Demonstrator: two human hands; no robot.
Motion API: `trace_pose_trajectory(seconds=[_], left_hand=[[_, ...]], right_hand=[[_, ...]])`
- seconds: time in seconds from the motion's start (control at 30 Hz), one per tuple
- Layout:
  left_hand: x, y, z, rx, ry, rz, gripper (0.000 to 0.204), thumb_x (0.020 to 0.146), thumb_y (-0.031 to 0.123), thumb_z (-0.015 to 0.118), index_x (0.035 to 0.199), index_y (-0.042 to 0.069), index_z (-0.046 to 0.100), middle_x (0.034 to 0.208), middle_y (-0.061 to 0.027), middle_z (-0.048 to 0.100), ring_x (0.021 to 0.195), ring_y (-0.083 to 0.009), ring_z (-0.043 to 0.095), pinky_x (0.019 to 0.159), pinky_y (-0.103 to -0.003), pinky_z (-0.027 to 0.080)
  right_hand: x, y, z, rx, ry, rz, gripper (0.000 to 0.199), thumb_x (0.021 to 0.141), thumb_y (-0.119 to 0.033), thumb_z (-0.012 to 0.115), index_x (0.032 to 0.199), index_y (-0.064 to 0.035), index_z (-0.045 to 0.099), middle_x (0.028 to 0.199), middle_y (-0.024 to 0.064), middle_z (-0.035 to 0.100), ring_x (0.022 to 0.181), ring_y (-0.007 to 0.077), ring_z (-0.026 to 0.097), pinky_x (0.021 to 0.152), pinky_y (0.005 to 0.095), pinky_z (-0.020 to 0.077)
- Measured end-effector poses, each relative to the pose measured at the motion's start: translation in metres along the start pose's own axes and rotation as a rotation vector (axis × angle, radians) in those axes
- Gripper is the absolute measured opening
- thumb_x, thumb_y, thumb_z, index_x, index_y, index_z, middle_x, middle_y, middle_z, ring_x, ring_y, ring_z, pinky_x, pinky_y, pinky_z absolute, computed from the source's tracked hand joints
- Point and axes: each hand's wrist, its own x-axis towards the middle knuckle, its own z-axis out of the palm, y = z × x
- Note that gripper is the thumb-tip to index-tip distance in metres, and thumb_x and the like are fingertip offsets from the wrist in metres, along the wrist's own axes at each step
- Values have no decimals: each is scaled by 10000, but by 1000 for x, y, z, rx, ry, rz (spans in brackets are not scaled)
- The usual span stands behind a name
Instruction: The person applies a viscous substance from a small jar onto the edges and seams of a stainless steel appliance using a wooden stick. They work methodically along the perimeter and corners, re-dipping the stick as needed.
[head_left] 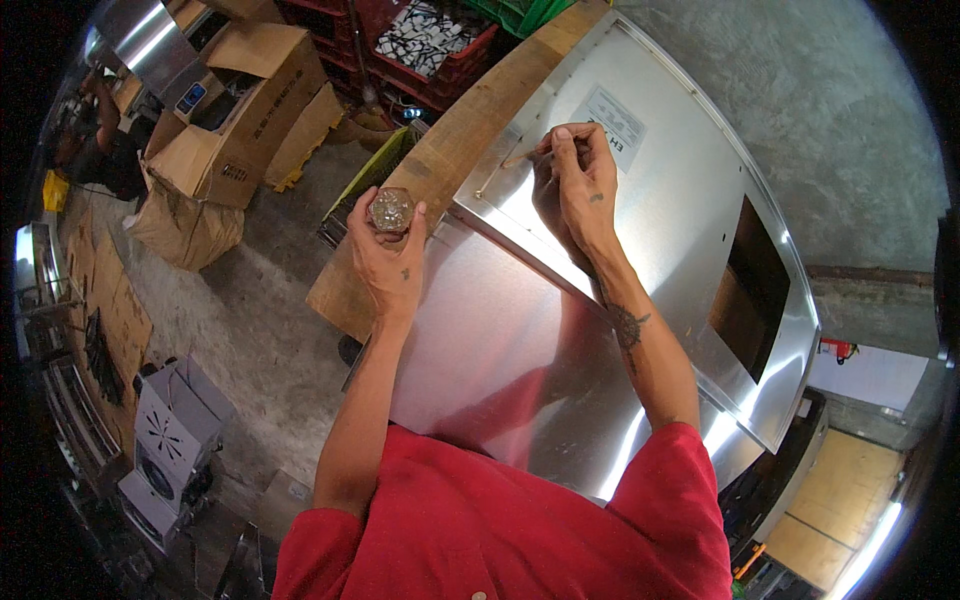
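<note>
Two hands raised: left hand [385, 255] grips jar [391, 209].

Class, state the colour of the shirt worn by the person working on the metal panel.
The shirt is red, seen best in the head view, below the metal panel.

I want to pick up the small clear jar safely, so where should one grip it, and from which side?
Probably grip the small clear jar around its faceted side walls, coming from below and behind, as the left hand does now. The flat facets give the fingers firm faces, and the jar top stays uncovered. The right hand is busy at the steel panel, holding a thin tool, so it cannot help.
</note>
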Motion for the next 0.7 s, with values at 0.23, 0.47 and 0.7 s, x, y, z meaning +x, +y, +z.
trace_pose_trajectory(seconds=[0.23,0.47,0.7], left_hand=[[0,-4,1,23,19,35,659,949,258,865,1459,26,518,1307,-179,645,1125,-254,695,955,-380,574],[1,-4,-1,-2,-47,-22,679,976,287,828,1489,1,486,1390,-214,579,1186,-299,652,930,-401,586],[0,-6,2,27,30,52,634,956,236,855,1453,26,524,1287,-167,657,1084,-257,704,937,-374,573]], right_hand=[[0,1,0,-40,-11,5,199,1134,-226,596,1107,-29,593,980,56,689,853,99,606,786,249,508],[2,8,1,-57,-3,-44,243,1137,-255,586,1092,-17,602,935,50,664,857,110,576,782,295,490],[0,0,-1,-98,-12,-12,251,1136,-261,587,1093,-15,602,946,55,657,867,115,577,790,296,492]])
